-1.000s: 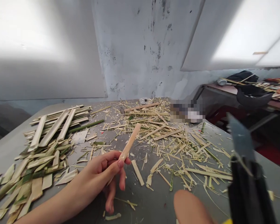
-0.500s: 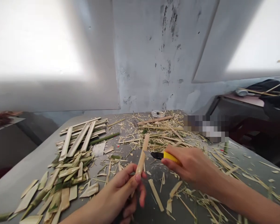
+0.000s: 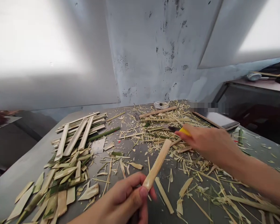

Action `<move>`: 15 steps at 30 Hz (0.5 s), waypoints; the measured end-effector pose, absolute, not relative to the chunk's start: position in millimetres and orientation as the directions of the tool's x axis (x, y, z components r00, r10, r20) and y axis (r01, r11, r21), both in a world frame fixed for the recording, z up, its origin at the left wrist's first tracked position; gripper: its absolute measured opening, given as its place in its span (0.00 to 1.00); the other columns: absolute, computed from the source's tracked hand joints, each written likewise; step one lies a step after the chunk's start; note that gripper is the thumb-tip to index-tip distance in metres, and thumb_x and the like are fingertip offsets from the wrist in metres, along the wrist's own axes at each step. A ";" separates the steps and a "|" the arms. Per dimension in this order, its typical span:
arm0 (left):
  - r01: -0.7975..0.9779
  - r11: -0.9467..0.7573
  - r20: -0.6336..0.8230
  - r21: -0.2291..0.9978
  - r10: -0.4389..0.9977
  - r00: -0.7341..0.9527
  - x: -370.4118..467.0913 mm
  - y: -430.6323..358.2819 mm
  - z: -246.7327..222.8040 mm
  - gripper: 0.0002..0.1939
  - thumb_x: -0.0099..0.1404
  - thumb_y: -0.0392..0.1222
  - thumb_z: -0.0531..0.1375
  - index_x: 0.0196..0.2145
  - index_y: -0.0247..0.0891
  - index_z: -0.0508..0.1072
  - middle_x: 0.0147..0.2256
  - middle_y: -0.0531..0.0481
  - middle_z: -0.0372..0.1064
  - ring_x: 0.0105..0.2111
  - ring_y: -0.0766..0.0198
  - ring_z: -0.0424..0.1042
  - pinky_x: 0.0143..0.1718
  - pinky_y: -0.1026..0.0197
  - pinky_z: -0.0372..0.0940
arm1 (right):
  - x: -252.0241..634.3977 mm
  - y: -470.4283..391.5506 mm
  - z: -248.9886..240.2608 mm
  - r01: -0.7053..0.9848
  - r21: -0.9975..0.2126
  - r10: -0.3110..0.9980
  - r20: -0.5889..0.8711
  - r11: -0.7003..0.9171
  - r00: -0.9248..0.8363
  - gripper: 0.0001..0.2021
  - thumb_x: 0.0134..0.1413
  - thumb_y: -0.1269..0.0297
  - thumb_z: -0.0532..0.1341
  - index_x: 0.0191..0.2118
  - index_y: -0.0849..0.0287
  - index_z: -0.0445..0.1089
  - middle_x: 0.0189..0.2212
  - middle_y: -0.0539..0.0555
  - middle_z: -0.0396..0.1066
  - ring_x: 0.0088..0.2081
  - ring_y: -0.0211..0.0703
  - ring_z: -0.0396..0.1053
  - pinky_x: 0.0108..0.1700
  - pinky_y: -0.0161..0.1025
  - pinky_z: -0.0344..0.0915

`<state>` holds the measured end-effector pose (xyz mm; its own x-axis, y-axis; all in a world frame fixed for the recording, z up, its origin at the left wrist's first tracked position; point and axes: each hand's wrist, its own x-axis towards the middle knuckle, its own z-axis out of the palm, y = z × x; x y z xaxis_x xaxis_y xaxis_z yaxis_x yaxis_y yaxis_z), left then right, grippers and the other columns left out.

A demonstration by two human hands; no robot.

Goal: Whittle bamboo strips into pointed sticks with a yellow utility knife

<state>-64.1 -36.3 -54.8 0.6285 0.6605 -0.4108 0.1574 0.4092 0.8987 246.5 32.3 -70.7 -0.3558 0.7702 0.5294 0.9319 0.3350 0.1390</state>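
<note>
My left hand point(image 3: 133, 196), low in the middle, is closed around the lower end of a pale bamboo strip point(image 3: 159, 161). The strip slants up and to the right, its smooth face toward me. To its upper right, my right hand point(image 3: 204, 140) grips a yellow-handled utility knife point(image 3: 185, 132) with a black front part. The knife points left, above the pile of thin slivers and apart from the strip. Its blade tip is hard to make out against the slivers. Bamboo shavings point(image 3: 164, 119) lie behind both hands.
On the left, long bamboo slats point(image 3: 74, 137) are stacked behind a heap of short offcuts point(image 3: 60, 189). A hammer point(image 3: 157, 112) and a clear round spool point(image 3: 161, 105) lie at the back. A tablet point(image 3: 220, 119) rests at the table's right edge. The wall stands close behind.
The knife has lifted off the bamboo strip and moved away up and right with my right hand. My left hand has shifted right, and the strip now leans further right.
</note>
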 end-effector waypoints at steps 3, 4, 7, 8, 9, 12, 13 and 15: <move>0.155 0.388 -0.398 0.909 0.693 0.601 -59.9 -36.1 -51.4 0.27 0.68 0.70 0.58 0.40 0.41 0.66 0.22 0.58 0.62 0.19 0.73 0.56 0.18 0.73 0.53 | 266.6 33.1 -61.5 0.968 0.084 0.779 0.579 0.238 -0.242 0.25 0.75 0.43 0.44 0.32 0.54 0.61 0.13 0.45 0.60 0.13 0.39 0.58 0.19 0.34 0.41; 0.160 0.385 -0.402 0.909 0.707 0.582 -58.4 -35.7 -50.5 0.26 0.69 0.69 0.56 0.40 0.41 0.66 0.23 0.58 0.63 0.18 0.73 0.56 0.18 0.72 0.54 | 267.2 28.7 -59.2 0.961 0.062 0.763 0.596 0.270 -0.253 0.24 0.75 0.44 0.45 0.32 0.54 0.61 0.13 0.45 0.59 0.13 0.38 0.58 0.19 0.34 0.43; 0.195 0.358 -0.403 0.913 0.721 0.564 -55.4 -35.3 -48.8 0.23 0.71 0.67 0.54 0.40 0.42 0.65 0.24 0.58 0.64 0.17 0.73 0.57 0.17 0.70 0.58 | 252.3 7.9 -56.8 0.877 0.040 0.681 0.615 0.478 -0.399 0.20 0.76 0.47 0.48 0.33 0.54 0.60 0.15 0.43 0.59 0.14 0.36 0.58 0.20 0.35 0.47; 0.205 0.341 -0.396 0.917 0.726 0.563 -55.0 -35.6 -48.7 0.24 0.71 0.68 0.54 0.40 0.42 0.65 0.23 0.58 0.63 0.16 0.72 0.57 0.17 0.70 0.58 | 244.0 0.6 -57.3 0.836 0.040 0.649 0.611 0.547 -0.454 0.19 0.76 0.48 0.49 0.34 0.53 0.60 0.17 0.43 0.60 0.14 0.36 0.58 0.21 0.36 0.48; 0.211 0.333 -0.393 0.919 0.732 0.556 -54.7 -36.2 -48.8 0.26 0.70 0.69 0.53 0.40 0.42 0.65 0.22 0.59 0.63 0.15 0.72 0.57 0.17 0.69 0.58 | 235.4 -6.2 -58.2 0.796 0.039 0.622 0.603 0.603 -0.500 0.19 0.76 0.49 0.50 0.34 0.53 0.60 0.18 0.43 0.61 0.15 0.36 0.59 0.21 0.36 0.49; 0.221 0.324 -0.392 0.920 0.756 0.525 -53.4 -39.6 -49.4 0.29 0.68 0.74 0.52 0.40 0.43 0.64 0.20 0.60 0.61 0.15 0.72 0.55 0.16 0.69 0.56 | 213.9 -19.7 -63.2 0.717 0.008 0.598 0.545 0.698 -0.588 0.18 0.75 0.48 0.51 0.34 0.53 0.59 0.21 0.43 0.64 0.19 0.38 0.64 0.24 0.38 0.51; 0.230 0.319 -0.393 0.920 0.759 0.520 -52.7 -41.2 -49.4 0.29 0.67 0.75 0.52 0.39 0.44 0.64 0.20 0.60 0.61 0.15 0.72 0.54 0.16 0.69 0.56 | 209.8 -21.5 -65.7 0.706 -0.005 0.604 0.523 0.708 -0.602 0.18 0.75 0.48 0.51 0.34 0.52 0.59 0.22 0.44 0.65 0.20 0.38 0.65 0.24 0.39 0.51; 0.260 0.303 -0.397 0.917 0.768 0.502 -50.9 -44.5 -49.0 0.30 0.66 0.75 0.53 0.39 0.44 0.65 0.19 0.60 0.61 0.15 0.72 0.53 0.16 0.70 0.55 | 208.2 -20.1 -71.3 0.710 0.004 0.611 0.507 0.705 -0.609 0.19 0.75 0.47 0.49 0.33 0.53 0.60 0.22 0.44 0.66 0.20 0.39 0.65 0.24 0.39 0.50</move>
<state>-50.9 -44.5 -49.0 0.5024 0.7682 -0.3968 0.2605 0.3032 0.9166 208.2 -20.1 -71.3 -0.6087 0.6106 0.5067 0.7097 0.7045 0.0036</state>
